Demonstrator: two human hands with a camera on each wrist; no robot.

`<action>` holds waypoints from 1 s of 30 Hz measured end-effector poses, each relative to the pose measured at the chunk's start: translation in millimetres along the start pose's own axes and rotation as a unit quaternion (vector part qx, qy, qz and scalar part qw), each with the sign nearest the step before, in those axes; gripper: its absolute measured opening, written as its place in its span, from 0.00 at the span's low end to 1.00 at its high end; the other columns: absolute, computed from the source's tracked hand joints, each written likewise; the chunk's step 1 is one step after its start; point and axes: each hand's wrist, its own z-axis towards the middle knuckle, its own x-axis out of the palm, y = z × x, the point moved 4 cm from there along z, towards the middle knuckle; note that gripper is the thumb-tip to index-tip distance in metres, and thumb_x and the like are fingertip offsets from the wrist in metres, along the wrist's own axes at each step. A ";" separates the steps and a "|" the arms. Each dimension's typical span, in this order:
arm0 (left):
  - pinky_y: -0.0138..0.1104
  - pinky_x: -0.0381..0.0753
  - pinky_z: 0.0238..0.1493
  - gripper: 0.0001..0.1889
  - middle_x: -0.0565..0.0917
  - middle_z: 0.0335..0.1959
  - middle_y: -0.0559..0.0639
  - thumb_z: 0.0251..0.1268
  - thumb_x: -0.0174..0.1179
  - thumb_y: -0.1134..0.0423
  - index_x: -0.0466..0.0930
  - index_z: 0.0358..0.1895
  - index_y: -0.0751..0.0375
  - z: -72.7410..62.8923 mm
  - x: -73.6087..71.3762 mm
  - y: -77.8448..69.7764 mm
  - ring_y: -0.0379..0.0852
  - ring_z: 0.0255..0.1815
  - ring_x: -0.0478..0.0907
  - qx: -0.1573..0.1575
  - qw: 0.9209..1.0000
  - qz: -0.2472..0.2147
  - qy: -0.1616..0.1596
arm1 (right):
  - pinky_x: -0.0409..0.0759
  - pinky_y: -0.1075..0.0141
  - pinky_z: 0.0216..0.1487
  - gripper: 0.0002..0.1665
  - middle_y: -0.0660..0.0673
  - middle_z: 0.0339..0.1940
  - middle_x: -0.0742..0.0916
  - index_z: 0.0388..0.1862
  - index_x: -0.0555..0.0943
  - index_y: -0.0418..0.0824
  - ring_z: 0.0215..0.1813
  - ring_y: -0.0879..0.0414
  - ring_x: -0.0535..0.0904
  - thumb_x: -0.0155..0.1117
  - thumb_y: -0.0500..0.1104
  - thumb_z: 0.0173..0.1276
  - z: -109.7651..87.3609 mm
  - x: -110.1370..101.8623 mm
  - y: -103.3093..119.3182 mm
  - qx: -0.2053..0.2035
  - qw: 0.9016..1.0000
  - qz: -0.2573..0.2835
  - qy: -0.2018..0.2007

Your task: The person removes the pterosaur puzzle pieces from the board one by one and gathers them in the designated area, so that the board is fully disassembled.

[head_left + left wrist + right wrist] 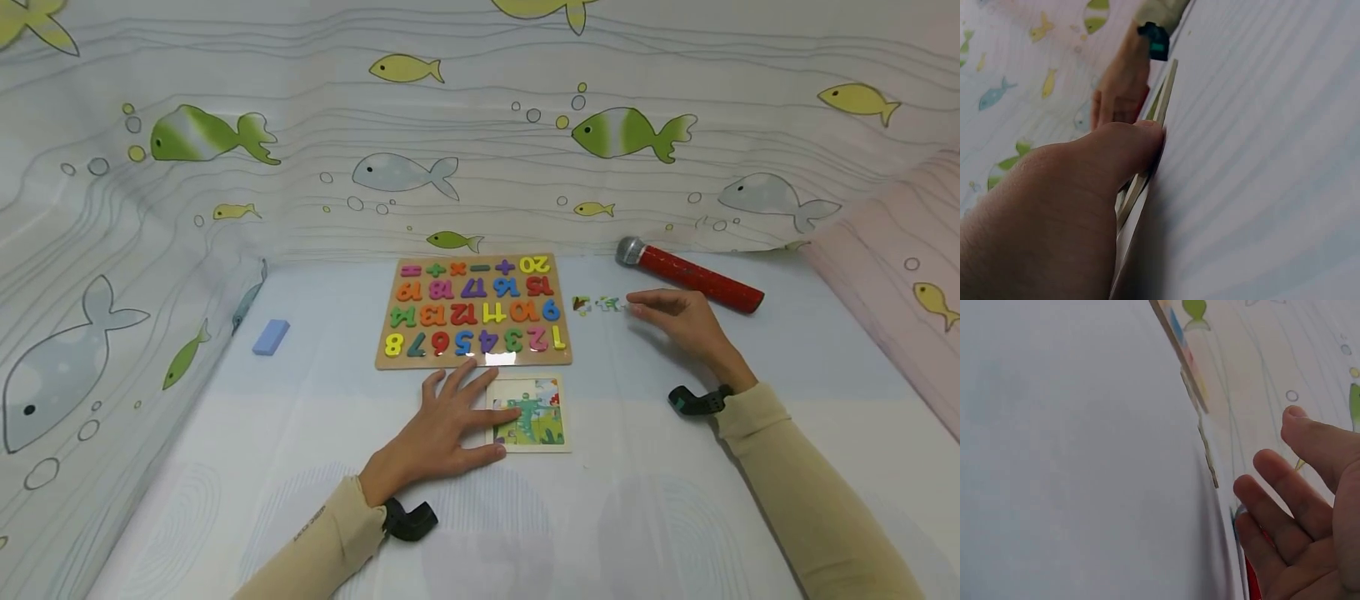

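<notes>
Left hand (450, 425): fingers spread, resting on the puzzle (536, 423). Right hand (686, 325): fingers loosely bent, thumb apart, just beside loose pieces (608, 304); microphone (697, 277) nearby.

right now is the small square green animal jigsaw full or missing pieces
Missing pieces: the jigsaw is bare at upper left, and small printed pieces lie outside it.

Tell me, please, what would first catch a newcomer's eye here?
First comes the flat tan board of bright multicoloured numerals, near the head view's centre. Nearer the person, the left hand rests on a pale-framed jigsaw; a red silver-headed microphone lies beyond the right hand.
</notes>
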 end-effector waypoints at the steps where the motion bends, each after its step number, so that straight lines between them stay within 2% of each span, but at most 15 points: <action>1: 0.67 0.45 0.72 0.27 0.61 0.82 0.54 0.66 0.56 0.33 0.75 0.68 0.27 0.1 -0.2 0.2 0.63 0.84 0.46 0.001 1.000 -0.001 0.000 | 0.73 0.82 0.54 0.22 0.43 0.60 0.88 0.58 0.86 0.45 0.54 0.78 0.78 0.69 0.53 0.71 -0.5 1.1 2.0 -0.001 1.000 0.001 0.000; 7: 0.67 0.46 0.72 0.27 0.61 0.82 0.54 0.66 0.57 0.34 0.76 0.68 0.27 0.4 0.2 0.8 0.63 0.84 0.46 0.002 1.000 -0.005 -0.004 | 0.75 0.80 0.55 0.17 0.44 0.55 0.90 0.54 0.89 0.45 0.52 0.75 0.81 0.70 0.49 0.71 -3.6 12.1 19.5 -0.031 0.999 0.007 0.012; 13: 0.67 0.47 0.72 0.27 0.62 0.81 0.54 0.66 0.57 0.33 0.77 0.67 0.28 1.1 0.4 1.2 0.64 0.84 0.47 0.003 1.000 -0.007 -0.012 | 0.78 0.74 0.52 0.13 0.45 0.48 0.90 0.52 0.89 0.44 0.48 0.70 0.81 0.70 0.45 0.71 -8.7 28.3 40.6 -0.088 0.994 -0.020 0.065; 19: 0.67 0.46 0.72 0.27 0.61 0.82 0.53 0.66 0.56 0.33 0.76 0.68 0.26 0.9 1.6 1.6 0.63 0.84 0.46 0.000 1.000 -0.007 -0.008 | 0.79 0.68 0.46 0.12 0.45 0.45 0.91 0.49 0.90 0.42 0.43 0.61 0.80 0.73 0.41 0.67 -16.3 50.8 61.3 -0.137 0.979 -0.013 0.149; 21: 0.67 0.46 0.72 0.27 0.61 0.82 0.53 0.66 0.56 0.32 0.75 0.68 0.26 1.2 1.3 1.3 0.63 0.85 0.45 -0.002 1.000 -0.004 -0.004 | 0.80 0.64 0.48 0.12 0.47 0.45 0.91 0.48 0.90 0.43 0.44 0.58 0.81 0.74 0.40 0.66 -20.0 60.0 68.3 -0.155 0.972 -0.007 0.176; 25: 0.67 0.46 0.73 0.27 0.60 0.83 0.53 0.67 0.55 0.32 0.74 0.69 0.26 1.9 0.2 0.8 0.63 0.85 0.45 -0.003 1.000 0.004 0.003 | 0.78 0.56 0.53 0.13 0.51 0.45 0.90 0.47 0.91 0.46 0.49 0.55 0.80 0.76 0.42 0.63 -28.7 81.0 80.1 -0.162 0.960 -0.022 0.226; 30: 0.68 0.47 0.72 0.27 0.60 0.82 0.53 0.67 0.54 0.32 0.74 0.69 0.25 1.5 -0.5 0.6 0.63 0.84 0.46 -0.003 1.000 0.008 0.001 | 0.76 0.58 0.54 0.15 0.53 0.43 0.86 0.48 0.91 0.50 0.50 0.56 0.77 0.78 0.44 0.62 -38.0 102.1 90.1 -0.171 0.947 -0.068 0.262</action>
